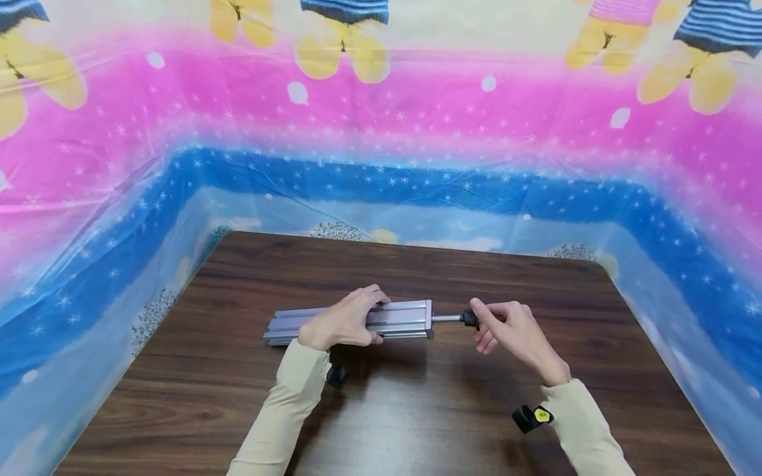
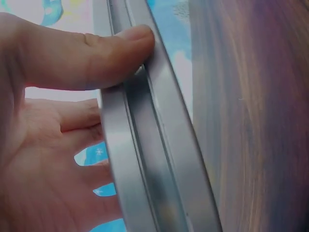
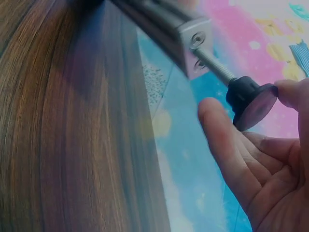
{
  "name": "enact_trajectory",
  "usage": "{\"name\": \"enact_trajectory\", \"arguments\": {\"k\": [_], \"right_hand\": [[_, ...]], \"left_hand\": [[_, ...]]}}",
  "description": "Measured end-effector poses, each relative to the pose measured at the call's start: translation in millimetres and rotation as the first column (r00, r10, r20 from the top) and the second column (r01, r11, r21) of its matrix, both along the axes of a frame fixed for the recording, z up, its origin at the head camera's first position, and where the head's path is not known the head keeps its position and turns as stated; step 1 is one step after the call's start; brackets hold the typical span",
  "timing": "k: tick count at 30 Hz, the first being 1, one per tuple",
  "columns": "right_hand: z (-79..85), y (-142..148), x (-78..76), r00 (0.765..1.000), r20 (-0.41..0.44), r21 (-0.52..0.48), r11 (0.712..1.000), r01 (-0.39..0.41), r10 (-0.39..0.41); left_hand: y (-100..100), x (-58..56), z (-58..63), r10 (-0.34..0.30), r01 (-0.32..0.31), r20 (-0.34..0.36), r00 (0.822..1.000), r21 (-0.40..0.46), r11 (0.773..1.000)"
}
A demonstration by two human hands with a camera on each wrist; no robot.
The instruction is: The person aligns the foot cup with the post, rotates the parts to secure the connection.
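Observation:
A silver aluminium profile with long grooves lies lengthwise across the view, above the wooden table. My left hand grips it around the middle; in the left wrist view the thumb presses along a groove while the other fingers are partly hidden behind the profile. From the profile's right end sticks a threaded rod tipped with a black levelling foot. My right hand pinches the foot's round base at its rim between thumb and fingers. Two screw holes show in the profile's end face.
The dark wooden table has its far edge well beyond the hands. A colourful printed cloth hangs around the back and both sides. Black straps with small devices sit at the wrists.

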State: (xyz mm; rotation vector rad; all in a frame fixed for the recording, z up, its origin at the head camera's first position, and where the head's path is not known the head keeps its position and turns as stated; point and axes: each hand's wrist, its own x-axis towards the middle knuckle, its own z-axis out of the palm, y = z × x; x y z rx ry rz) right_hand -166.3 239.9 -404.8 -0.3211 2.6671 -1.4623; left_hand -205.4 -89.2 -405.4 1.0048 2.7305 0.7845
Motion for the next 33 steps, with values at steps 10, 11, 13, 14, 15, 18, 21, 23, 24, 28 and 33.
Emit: {"name": "enact_trajectory", "arguments": {"k": [10, 11, 13, 14, 15, 18, 21, 23, 24, 28, 33], "right_hand": [[-0.5, 7, 2.1, 0.988, -0.137, 0.099, 0.993, -0.057, 0.070], [0.2, 8, 3.1, 0.982, -0.166, 0.088, 0.994, -0.070, 0.084], [1.4, 10, 4.6, 0.970, -0.218, 0.069, 0.993, -0.096, 0.109], [1.8, 11, 4.9, 0.962, -0.242, 0.059, 0.992, -0.113, 0.124], [2.1, 11, 5.0, 0.954, -0.265, 0.057, 0.990, -0.128, 0.138], [2.5, 13, 4.7, 0.938, -0.308, 0.063, 0.987, -0.147, 0.159], [3.0, 13, 4.5, 0.933, -0.325, 0.083, 0.987, -0.134, 0.154], [3.7, 13, 4.8, 0.938, -0.318, 0.089, 0.989, -0.114, 0.137], [4.0, 13, 5.0, 0.941, -0.313, 0.091, 0.990, -0.104, 0.127], [4.4, 11, 5.0, 0.955, -0.284, 0.101, 0.993, -0.065, 0.091], [1.9, 9, 4.0, 0.975, -0.211, 0.086, 0.995, -0.053, 0.070]], "left_hand": [[-4, -0.6, 7.4, -0.010, 0.011, -0.030, 1.000, 0.030, 0.999], [-4, -1.1, 7.5, -0.008, 0.009, -0.032, 0.999, 0.032, 0.999], [-4, -1.6, 7.4, -0.006, 0.007, -0.027, 1.000, 0.033, 0.999], [-4, -1.5, 7.1, -0.004, 0.005, -0.024, 1.000, 0.030, 1.000], [-4, -1.5, 6.6, -0.004, 0.004, -0.023, 1.000, 0.026, 1.000], [-4, -0.9, 5.6, -0.001, 0.001, -0.012, 1.000, 0.021, 1.000], [-3, -0.5, 4.9, 0.004, -0.004, -0.010, 1.000, 0.017, 1.000], [-3, -0.4, 4.9, 0.008, -0.008, 0.003, 1.000, 0.017, 1.000], [-2, -0.4, 4.8, 0.010, -0.010, 0.006, 1.000, 0.018, 1.000], [-2, 0.2, 4.4, 0.014, -0.015, 0.030, 0.999, 0.011, 1.000], [-3, 0.8, 3.3, 0.010, -0.011, 0.034, 0.999, 0.008, 1.000]]}}
